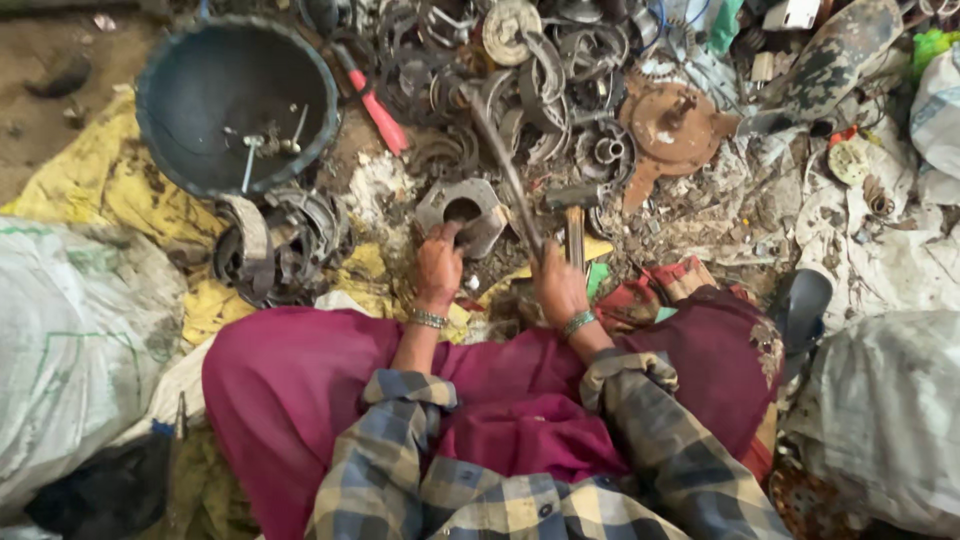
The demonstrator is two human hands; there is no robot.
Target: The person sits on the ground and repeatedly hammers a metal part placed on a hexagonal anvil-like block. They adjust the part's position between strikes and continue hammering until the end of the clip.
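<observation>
Left hand (438, 268) grips the near edge of the grey metal casting (463, 213) on the ground. Right hand (558, 288) is closed around a long rod (505, 170), hammer (573, 215) just beside it. Scrap pile (560, 80) crowds the far side.

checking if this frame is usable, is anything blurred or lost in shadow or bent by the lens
Head view: the long rod in the right hand is smeared by motion blur; the left hand on the grey metal part is sharper. Light is soft and flat, with no glare. The dark basin and the scrap pile at the top are dim. The edges bow slightly from a wide lens.
</observation>
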